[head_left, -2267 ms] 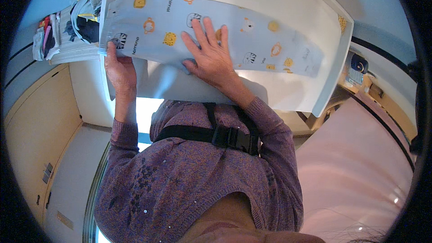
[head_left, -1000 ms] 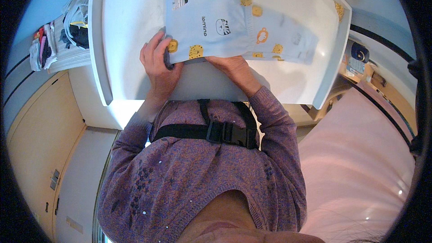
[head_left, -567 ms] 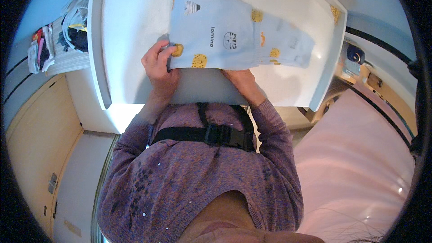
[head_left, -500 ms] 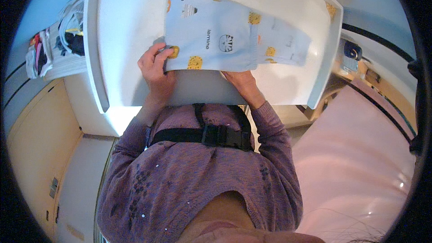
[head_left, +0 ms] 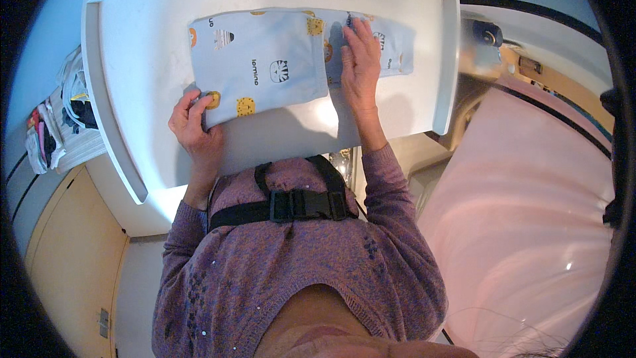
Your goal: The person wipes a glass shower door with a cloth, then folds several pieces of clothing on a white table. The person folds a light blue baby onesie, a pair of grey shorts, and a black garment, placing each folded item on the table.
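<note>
A folded light blue garment [head_left: 232, 59] with animal prints lies flat on the white tabletop. It is a child's piece by its look, though I cannot tell its exact kind. Its wide part is on the left. A narrower part [head_left: 399, 50] reaches out to the right from beneath a gathered edge. My left hand [head_left: 194, 124] rests at the near left corner, fingers bent onto the cloth and thumb apart from them by the near edge. With fingers stretched out, my right hand [head_left: 361, 59] lies on the narrower part and hides some of it.
Raised rims bound the table on the left [head_left: 112, 106] and right [head_left: 450, 59]. Piled clothes [head_left: 50, 132] are on a shelf at the left. To the right is a pink sheet-like surface [head_left: 510, 205]. A pale wooden door [head_left: 73, 245] is at lower left.
My right hand has moved from the near edge up onto the narrower part of the garment. My left hand stays at the same corner. The whole view has shifted and tilted.
</note>
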`<action>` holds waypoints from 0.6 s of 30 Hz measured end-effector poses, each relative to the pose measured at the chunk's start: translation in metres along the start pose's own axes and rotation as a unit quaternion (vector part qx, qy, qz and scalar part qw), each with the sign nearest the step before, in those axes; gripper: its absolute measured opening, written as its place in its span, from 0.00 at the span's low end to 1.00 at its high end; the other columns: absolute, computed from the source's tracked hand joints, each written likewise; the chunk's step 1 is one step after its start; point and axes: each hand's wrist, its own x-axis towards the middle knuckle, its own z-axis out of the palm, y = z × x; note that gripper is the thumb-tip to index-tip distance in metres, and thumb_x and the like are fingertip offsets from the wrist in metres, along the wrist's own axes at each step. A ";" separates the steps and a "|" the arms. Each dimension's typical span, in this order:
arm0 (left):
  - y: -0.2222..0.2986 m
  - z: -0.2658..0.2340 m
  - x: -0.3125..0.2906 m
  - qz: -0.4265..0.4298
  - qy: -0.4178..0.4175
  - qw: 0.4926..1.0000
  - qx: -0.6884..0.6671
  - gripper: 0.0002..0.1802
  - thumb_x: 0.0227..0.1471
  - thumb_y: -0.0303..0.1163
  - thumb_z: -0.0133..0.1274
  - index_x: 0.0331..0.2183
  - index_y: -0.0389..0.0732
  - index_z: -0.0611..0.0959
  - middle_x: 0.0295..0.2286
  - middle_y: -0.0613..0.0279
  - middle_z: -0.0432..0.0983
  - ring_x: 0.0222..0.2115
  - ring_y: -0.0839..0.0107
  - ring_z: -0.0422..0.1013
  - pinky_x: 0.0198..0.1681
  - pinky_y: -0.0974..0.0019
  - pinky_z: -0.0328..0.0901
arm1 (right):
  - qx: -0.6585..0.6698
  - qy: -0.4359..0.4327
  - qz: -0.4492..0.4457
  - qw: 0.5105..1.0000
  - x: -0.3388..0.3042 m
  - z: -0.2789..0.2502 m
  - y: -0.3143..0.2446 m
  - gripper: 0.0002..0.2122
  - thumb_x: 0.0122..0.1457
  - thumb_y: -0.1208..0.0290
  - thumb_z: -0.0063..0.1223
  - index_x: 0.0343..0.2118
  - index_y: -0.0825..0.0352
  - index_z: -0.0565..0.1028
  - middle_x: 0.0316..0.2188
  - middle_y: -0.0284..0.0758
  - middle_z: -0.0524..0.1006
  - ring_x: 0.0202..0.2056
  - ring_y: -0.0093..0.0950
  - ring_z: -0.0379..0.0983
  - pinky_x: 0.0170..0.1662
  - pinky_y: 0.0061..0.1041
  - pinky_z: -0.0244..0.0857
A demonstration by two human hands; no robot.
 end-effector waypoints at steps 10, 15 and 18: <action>-0.004 -0.001 0.000 0.004 0.004 1.000 0.000 0.25 0.26 0.13 0.51 0.34 0.42 0.78 0.40 0.58 0.70 0.43 0.61 0.65 0.47 0.63 0.53 | -0.091 -0.047 -0.100 0.990 0.013 0.036 -0.040 0.32 0.45 0.68 0.57 0.53 0.71 0.60 0.58 0.47 0.54 0.59 0.42 0.49 0.58 0.49 0.41; -0.004 -0.004 -0.002 -0.017 -0.011 1.000 -0.001 0.26 0.26 0.13 0.50 0.34 0.42 0.79 0.41 0.58 0.70 0.43 0.61 0.64 0.48 0.63 0.53 | -0.086 0.012 -0.075 0.993 0.020 0.024 -0.034 0.26 0.45 0.73 0.57 0.51 0.67 0.66 0.49 0.42 0.68 0.48 0.38 0.64 0.54 0.37 0.51; -0.003 -0.002 -0.003 -0.035 -0.010 0.999 -0.007 0.26 0.26 0.12 0.49 0.34 0.42 0.79 0.41 0.58 0.70 0.43 0.60 0.63 0.48 0.63 0.53 | -0.121 0.023 -0.082 0.989 0.028 0.023 -0.037 0.22 0.42 0.74 0.58 0.45 0.67 0.71 0.39 0.38 0.73 0.40 0.35 0.66 0.47 0.34 0.55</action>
